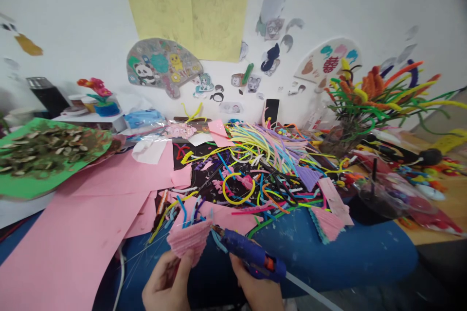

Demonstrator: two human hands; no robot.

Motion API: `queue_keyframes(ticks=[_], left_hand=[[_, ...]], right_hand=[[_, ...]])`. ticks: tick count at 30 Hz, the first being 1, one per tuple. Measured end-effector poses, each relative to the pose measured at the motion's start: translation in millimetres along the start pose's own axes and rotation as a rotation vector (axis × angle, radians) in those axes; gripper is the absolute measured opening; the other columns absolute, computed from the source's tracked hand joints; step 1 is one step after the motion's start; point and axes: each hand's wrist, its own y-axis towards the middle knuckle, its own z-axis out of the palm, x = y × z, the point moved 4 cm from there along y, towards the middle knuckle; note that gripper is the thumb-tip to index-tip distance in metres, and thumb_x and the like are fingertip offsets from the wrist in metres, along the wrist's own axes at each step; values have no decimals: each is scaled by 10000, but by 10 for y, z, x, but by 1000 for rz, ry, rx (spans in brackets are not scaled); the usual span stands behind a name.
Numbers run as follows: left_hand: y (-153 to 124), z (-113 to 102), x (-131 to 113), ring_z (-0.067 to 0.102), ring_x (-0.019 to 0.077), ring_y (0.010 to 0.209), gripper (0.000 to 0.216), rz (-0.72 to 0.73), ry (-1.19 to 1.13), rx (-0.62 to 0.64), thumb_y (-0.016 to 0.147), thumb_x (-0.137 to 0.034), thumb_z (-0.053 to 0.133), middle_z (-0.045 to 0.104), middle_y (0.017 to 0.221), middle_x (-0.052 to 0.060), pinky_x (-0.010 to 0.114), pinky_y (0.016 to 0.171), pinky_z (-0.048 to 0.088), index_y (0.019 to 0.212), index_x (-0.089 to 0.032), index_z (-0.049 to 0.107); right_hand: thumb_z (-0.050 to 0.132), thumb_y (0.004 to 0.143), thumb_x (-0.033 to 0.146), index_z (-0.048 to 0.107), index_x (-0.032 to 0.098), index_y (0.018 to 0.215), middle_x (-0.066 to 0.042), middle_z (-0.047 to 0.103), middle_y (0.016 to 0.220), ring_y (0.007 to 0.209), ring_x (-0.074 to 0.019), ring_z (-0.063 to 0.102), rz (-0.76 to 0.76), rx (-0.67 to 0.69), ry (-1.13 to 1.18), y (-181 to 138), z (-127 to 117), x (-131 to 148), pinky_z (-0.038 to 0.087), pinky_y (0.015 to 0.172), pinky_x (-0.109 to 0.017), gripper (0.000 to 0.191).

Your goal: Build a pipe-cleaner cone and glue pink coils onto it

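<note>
**Glue gun met pink pipe-cleaner piece at the near edge of a cluttered craft table**

The left hand (168, 279) pinched a pink fan-shaped piece of pipe cleaners (189, 238) between thumb and fingers, holding it up at the near middle of the scene. The right hand (257, 289) was closed around a blue glue gun (250, 255), whose nozzle pointed left and touched or nearly touched the pink piece's right edge. Just beyond lay a heap of loose pipe cleaners (255, 165) in many colours on the blue table (328, 252). Pink paper sheets (83, 214) spread to the left, and a vase of pipe-cleaner flowers (368, 97) stood far right.
</note>
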Motion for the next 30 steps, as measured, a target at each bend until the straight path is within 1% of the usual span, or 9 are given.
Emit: queue_keyframes(ticks=[3,6,8,10,14,20,23,28,30], left_hand=[[59,-3,61,668,141,618,293,-138,-46,50,457,-309,922,698,595,6,157,622,564,635,-157,746],[49,34,59,646,140,601,326,-215,-55,94,470,-333,919,692,615,9,172,577,555,693,-157,759],[26,71,19,598,118,539,324,-199,-33,136,488,-327,912,682,602,11,169,521,524,710,-150,755],[2,104,-24,548,102,483,306,-168,3,175,498,-320,905,652,551,5,168,477,490,683,-140,741],[-25,117,-55,552,109,468,277,-139,36,177,516,-319,893,644,524,7,180,478,491,646,-142,724],[-37,83,-5,568,111,465,252,-105,36,169,540,-314,885,670,546,11,180,483,502,658,-152,732],[-45,67,6,581,113,481,252,-90,38,161,553,-319,883,678,560,16,179,497,510,665,-150,733],[-35,66,15,555,105,472,261,-84,26,167,556,-323,884,640,527,-1,170,472,489,658,-148,719],[-26,66,15,541,99,467,263,-74,22,158,544,-311,890,628,518,-6,164,467,478,650,-147,714]], right_hand=[[601,803,409,691,210,720,-23,686,633,620,-208,667,11,9,80,3,-24,24,564,637,-267,234],[617,790,334,679,207,742,2,673,651,569,-174,635,15,27,138,-2,-48,17,527,572,-235,150],[632,795,324,657,199,740,11,655,645,528,-153,598,10,8,144,-8,-67,-1,488,520,-222,138],[635,804,327,625,199,709,17,622,617,519,-150,577,-13,-14,137,-14,-78,-14,473,518,-225,159],[614,824,332,582,211,648,25,564,566,523,-158,561,-35,-22,124,-26,-73,-25,469,529,-235,217],[600,838,380,600,226,641,6,586,558,515,-181,566,-47,-35,53,-43,-66,-13,491,512,-258,250],[555,876,412,635,225,679,-13,624,586,553,-195,608,-70,-18,55,-47,-49,2,527,557,-272,283],[587,876,380,650,229,672,-19,666,636,598,-201,639,-100,-14,55,-54,-53,30,536,573,-273,262],[585,884,363,679,225,713,-24,688,671,620,-202,651,-126,-18,54,-54,-67,57,540,586,-272,238]])
